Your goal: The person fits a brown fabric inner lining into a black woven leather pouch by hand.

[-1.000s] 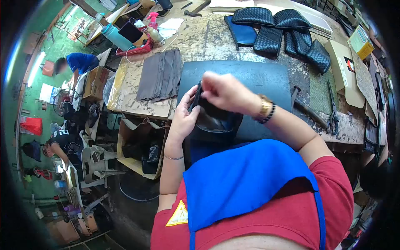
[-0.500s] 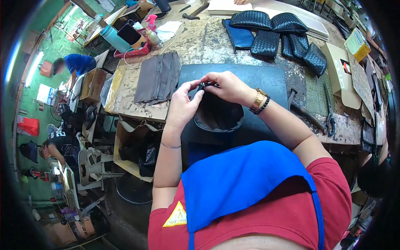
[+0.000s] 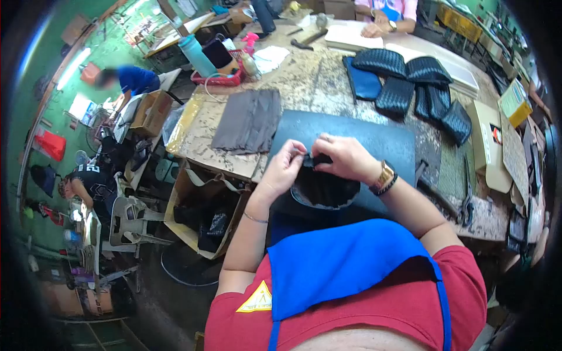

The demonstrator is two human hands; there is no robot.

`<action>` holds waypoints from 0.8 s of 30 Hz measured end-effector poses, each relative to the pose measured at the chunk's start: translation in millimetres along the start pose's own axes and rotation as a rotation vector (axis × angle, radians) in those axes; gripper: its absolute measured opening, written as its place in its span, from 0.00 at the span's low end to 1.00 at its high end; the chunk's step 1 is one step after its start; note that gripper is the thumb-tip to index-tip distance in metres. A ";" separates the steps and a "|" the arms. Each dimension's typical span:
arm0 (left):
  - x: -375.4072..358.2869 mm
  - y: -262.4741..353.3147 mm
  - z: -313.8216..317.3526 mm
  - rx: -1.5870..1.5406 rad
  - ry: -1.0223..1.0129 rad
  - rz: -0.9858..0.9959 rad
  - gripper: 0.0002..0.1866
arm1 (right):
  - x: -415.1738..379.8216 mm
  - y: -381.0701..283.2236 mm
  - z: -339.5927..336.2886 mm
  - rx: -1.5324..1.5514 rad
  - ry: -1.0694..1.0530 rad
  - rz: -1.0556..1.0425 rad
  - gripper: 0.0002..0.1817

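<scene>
A black pouch-like piece (image 3: 325,193) with a wide round opening and dark inside lies before me on a dark board (image 3: 377,134). At its far edge, my left hand (image 3: 284,168) pinches the black material between thumb and fingers. My right hand (image 3: 348,159) is closed on the same edge, just to the right, with its fingertips close to the left ones. The exact detail between the fingertips is too small to make out. Left of the board lies a stack of dark grey cloth pieces (image 3: 246,121).
Black woven pieces (image 3: 391,96) and a blue pouch (image 3: 364,82) lie at the far right. A hammer (image 3: 436,193) and scissors (image 3: 466,202) rest on the right. A red basket (image 3: 219,79) holds a bottle. Across the table is another person's hand (image 3: 374,29); co-workers sit at left.
The view has shifted, so the table sits lower and further right. Both hands remain at the pouch's far edge, and the right fingers have curled differently. The person across the table shows more.
</scene>
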State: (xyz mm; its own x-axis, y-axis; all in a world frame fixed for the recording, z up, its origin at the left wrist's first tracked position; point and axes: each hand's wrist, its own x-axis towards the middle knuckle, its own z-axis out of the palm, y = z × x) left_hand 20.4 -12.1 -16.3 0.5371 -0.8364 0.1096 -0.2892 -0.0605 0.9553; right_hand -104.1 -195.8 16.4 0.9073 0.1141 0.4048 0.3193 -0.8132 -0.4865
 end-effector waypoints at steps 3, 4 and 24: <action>-6.9 26.8 -2.5 0.164 -0.067 -0.046 0.10 | -2.7 1.1 5.7 -0.066 0.032 0.020 0.16; -8.3 35.3 -2.0 0.204 -0.054 -0.012 0.11 | -2.2 -0.6 5.1 -0.072 0.067 -0.017 0.13; -13.0 43.4 -4.2 0.340 -0.024 0.150 0.05 | -6.4 16.9 -1.7 -0.218 -0.132 -0.289 0.08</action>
State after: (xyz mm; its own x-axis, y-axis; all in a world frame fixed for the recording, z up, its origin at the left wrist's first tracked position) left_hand 4.2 -1.6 24.9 0.4510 -0.8619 0.2316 -0.6124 -0.1101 0.7829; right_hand -105.0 -211.2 6.9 0.8202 0.4172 0.3913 0.5142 -0.8375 -0.1847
